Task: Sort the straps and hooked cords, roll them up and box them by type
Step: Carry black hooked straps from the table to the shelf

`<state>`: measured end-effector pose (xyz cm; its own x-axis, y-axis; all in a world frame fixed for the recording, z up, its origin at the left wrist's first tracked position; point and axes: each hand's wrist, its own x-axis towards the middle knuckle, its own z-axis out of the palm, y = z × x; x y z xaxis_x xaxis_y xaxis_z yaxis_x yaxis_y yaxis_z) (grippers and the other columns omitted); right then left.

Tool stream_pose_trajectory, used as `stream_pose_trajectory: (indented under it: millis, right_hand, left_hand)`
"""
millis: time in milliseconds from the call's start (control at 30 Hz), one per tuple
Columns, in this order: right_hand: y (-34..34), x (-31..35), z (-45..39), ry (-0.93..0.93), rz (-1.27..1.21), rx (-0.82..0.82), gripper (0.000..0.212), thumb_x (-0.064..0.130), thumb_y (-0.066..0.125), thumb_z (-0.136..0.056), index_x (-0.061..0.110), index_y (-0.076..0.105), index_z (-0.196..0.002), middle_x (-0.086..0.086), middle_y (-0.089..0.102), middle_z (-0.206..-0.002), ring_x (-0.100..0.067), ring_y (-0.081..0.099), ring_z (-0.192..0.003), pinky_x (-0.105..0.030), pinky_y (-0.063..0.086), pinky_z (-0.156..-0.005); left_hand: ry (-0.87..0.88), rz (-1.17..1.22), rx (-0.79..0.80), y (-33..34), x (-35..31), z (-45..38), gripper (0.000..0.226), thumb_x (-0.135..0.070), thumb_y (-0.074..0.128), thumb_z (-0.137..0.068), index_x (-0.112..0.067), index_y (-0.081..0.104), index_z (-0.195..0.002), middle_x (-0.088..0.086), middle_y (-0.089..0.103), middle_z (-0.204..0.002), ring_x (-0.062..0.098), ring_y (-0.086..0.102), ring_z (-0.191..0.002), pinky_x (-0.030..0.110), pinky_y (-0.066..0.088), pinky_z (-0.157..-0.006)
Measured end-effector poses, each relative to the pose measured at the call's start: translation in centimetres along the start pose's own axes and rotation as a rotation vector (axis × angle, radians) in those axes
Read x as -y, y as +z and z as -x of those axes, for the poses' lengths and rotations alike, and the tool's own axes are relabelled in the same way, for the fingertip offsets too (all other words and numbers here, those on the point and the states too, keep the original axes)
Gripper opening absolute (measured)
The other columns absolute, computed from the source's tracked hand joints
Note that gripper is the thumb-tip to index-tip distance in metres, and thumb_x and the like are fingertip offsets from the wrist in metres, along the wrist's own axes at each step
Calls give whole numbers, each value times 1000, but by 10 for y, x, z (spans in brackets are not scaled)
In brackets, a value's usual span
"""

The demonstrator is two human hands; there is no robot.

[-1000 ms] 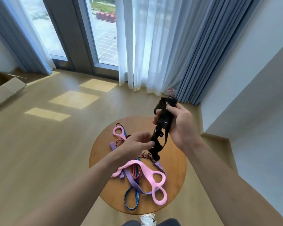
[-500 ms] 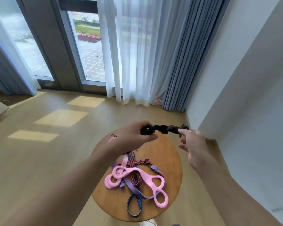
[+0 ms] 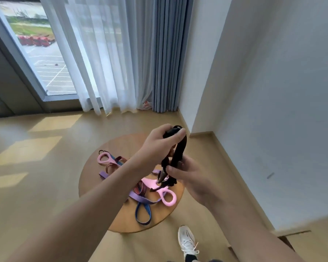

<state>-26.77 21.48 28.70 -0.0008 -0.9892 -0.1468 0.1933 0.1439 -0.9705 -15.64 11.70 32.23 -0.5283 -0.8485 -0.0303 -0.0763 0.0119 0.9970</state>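
A black strap (image 3: 178, 154) hangs folded above the round wooden table (image 3: 119, 144). My left hand (image 3: 159, 142) grips its top end, fingers curled round it. My right hand (image 3: 187, 174) holds its lower part, thumb across the bundle, and a loose tail dangles below. On the table lies a tangle of straps: a pink band with ring-shaped ends (image 3: 168, 198), a second pink loop (image 3: 103, 158), a purple strap (image 3: 140, 198), a blue loop (image 3: 142, 214) and a striped red cord (image 3: 139, 190).
White sheer and grey curtains (image 3: 133, 53) hang behind the table by a window. A white wall (image 3: 273, 91) runs close along the right. My white shoe (image 3: 187, 241) stands on the wooden floor beside the table. A brown corner (image 3: 290, 242), perhaps a box, shows at the lower right.
The black strap, held level between both hands half a second ago, now hangs upright. My left hand rose to its top, my right hand dropped to its lower end. The view swung right.
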Motion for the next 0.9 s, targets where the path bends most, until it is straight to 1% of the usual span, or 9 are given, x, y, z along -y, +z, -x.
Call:
stream_pose_trajectory:
  millis: [100,200,300,467,600,667,733,833,900]
  right_hand:
    - [-15,-8,21,34,21,-124,48,19,83,-77,12,65,-121,-21,68,-107,-38,67,-104,-45,56,-90]
    - [-35,-11,40,82,15,-230,41,13,83,-79,2,65,-115,-11,65,-84,-32,65,-84,-51,54,-87]
    - [-73,-13,72,106,16,-368,30,9,77,-85,0,63,-110,-11,60,-77,-30,59,-72,-45,57,-78]
    - [-157,-23,150,132,120,-599,26,18,75,-88,21,68,-113,-4,63,-80,-22,57,-71,-36,53,-72]
    - [-219,-35,220,203,248,-839,33,21,75,-86,33,66,-115,5,69,-88,-16,62,-76,-29,50,-71]
    - [-244,-40,252,254,357,-947,31,21,73,-88,33,64,-115,12,69,-97,-9,63,-84,-21,47,-70]
    - [-269,-46,282,299,419,-1022,29,23,71,-89,33,62,-115,12,68,-100,-9,63,-87,-18,47,-67]
    - [-306,-57,315,404,560,-1087,27,28,65,-93,33,58,-118,11,68,-100,-12,64,-92,-29,54,-79]
    - [-335,-66,331,489,717,-1111,36,34,60,-94,32,52,-128,9,66,-104,-14,63,-96,-39,54,-84]
  left_hand:
    - [-57,137,42,34,-7,1,27,-35,70,-96,-12,64,-85,-1,54,-68,15,53,-63,25,47,-56]
    - [-109,207,58,61,-8,-6,24,-31,67,-98,-9,62,-91,4,51,-71,19,49,-61,31,46,-62]
    - [-159,146,126,100,0,-18,24,-33,67,-99,-10,63,-92,2,53,-69,20,51,-65,32,49,-65]
    - [-257,-122,303,187,25,-32,26,-38,64,-100,-14,73,-101,5,73,-87,21,70,-82,39,60,-81]
    - [-200,-408,488,273,51,-23,19,-40,61,-99,-26,74,-103,6,77,-95,31,71,-90,45,60,-81]
    - [-141,-494,589,315,58,-13,18,-36,61,-99,-27,74,-108,1,75,-91,24,66,-78,43,58,-72]
    - [-79,-584,701,357,62,-6,22,-35,61,-99,-30,70,-118,-8,72,-97,17,66,-85,32,54,-71]
    - [-2,-700,815,411,66,0,41,-41,62,-98,-29,60,-137,-8,67,-121,14,62,-110,36,54,-94]
    - [21,-749,856,444,68,2,45,-42,61,-98,-27,55,-141,-6,63,-131,14,58,-118,36,50,-101]
